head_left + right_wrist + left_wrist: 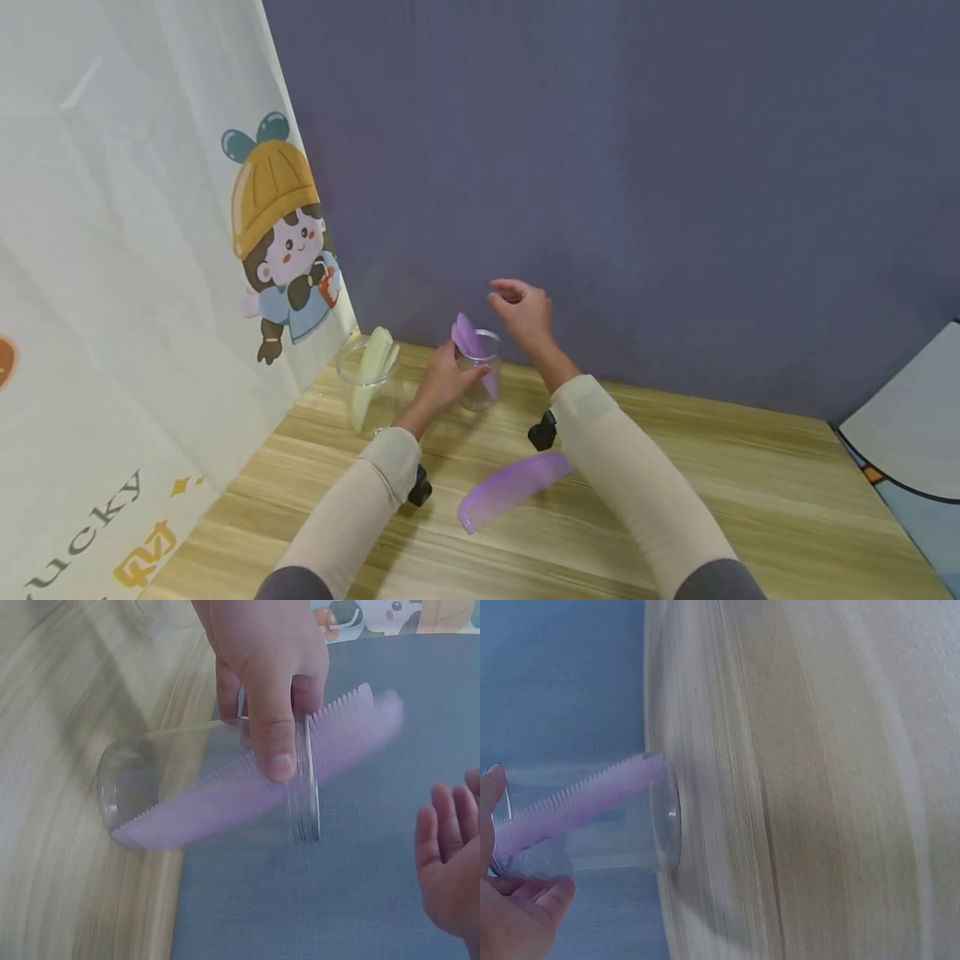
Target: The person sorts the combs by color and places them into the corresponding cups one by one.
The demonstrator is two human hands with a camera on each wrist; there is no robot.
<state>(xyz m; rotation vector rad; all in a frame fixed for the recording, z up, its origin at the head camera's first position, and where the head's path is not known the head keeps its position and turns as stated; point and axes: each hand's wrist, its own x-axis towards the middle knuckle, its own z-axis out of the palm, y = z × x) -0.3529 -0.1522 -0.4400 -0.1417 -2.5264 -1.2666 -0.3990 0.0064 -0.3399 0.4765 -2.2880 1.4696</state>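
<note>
My left hand [442, 382] grips a clear plastic jar [127, 780] near its rim, thumb on the near side. Inside leans a purple comb [225, 806], its upper end sticking out above the rim; in the head view the purple end [467, 333] looks layered, so more than one comb may be there. My right hand [527, 315] is raised just right of the jar, fingers loosely curled around nothing and apart from the comb. Another purple comb [513, 487] lies on the wooden table between my forearms.
Left of my left hand stands a second clear jar [382, 408] with pale green combs [371, 367] leaning in it. A dark blue-grey panel [637, 208] rises behind the table [712, 475]. At left hangs a white sheet [150, 250] with a cartoon figure.
</note>
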